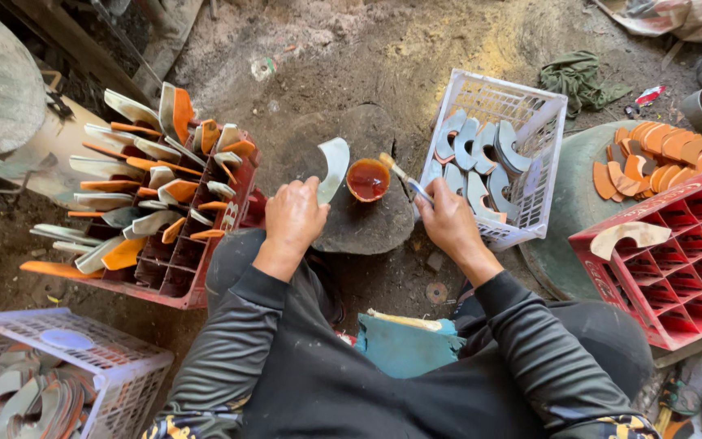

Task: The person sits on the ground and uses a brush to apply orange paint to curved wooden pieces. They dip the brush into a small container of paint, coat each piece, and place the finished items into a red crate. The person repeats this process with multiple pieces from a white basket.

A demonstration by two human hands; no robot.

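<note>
So the biggest stuff first: there's a red plastic compartment crate (174,244) on the person's left, stuffed with curved pale and orange-faced pieces standing on edge, a second red plastic crate (684,260) on the right with one pale crescent lying across its cells, and a white plastic mesh basket (542,162) ahead on the right holding a bunch of grey crescent pieces. In the middle sits a flat dark round stone slab (367,211), and on it a small round bowl of reddish-brown liquid (368,180). Looks to me like the coating step is in hand. The left hand (294,218) is closed around the lower end of a pale curved crescent-shaped piece (333,168), holding it up over the slab just left of the bowl. Its long axis runs roughly up and away from the person, tip pointing forward, with the hollow of the curve facing left. The right hand (448,221) is pinched shut on a thin wooden-handled brush (400,172), bristle end aimed up-left at the bowl and right beside its rim. My guess is the next move calls for loading the bristles and stroking along the curve, keeping the piece steady and drips over the slab.
</note>
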